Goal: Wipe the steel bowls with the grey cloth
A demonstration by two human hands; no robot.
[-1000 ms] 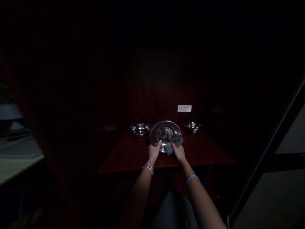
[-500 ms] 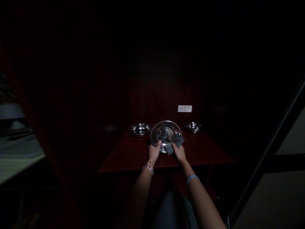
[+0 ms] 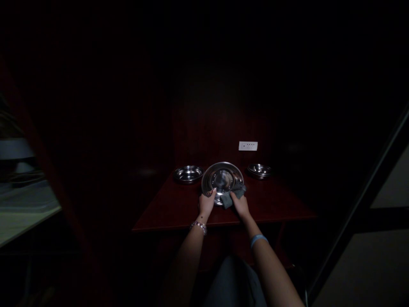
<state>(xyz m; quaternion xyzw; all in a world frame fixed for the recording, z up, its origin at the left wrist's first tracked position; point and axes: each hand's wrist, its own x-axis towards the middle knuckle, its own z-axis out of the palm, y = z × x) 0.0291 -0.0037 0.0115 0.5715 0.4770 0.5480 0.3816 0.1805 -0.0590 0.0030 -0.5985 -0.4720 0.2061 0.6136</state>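
A shiny round steel plate [image 3: 223, 178] with a wide rim is held up, tilted so that its inner side faces me. My left hand [image 3: 207, 204] grips its lower left rim, thumb over the inside and the other fingers hidden behind. At the lower right rim, my right hand [image 3: 240, 204] is closed on a grey cloth [image 3: 227, 199], which it presses against the plate with the thumb in front. Part of the cloth lies over the plate's inner rim.
On the dark red table [image 3: 179, 211], a steel dish [image 3: 188, 174] sits at the back left and a small stack of steel bowls [image 3: 259, 170] at the back right. A white socket panel [image 3: 248, 146] is on the wall behind. A pale shelf [image 3: 28, 221] stands at far left.
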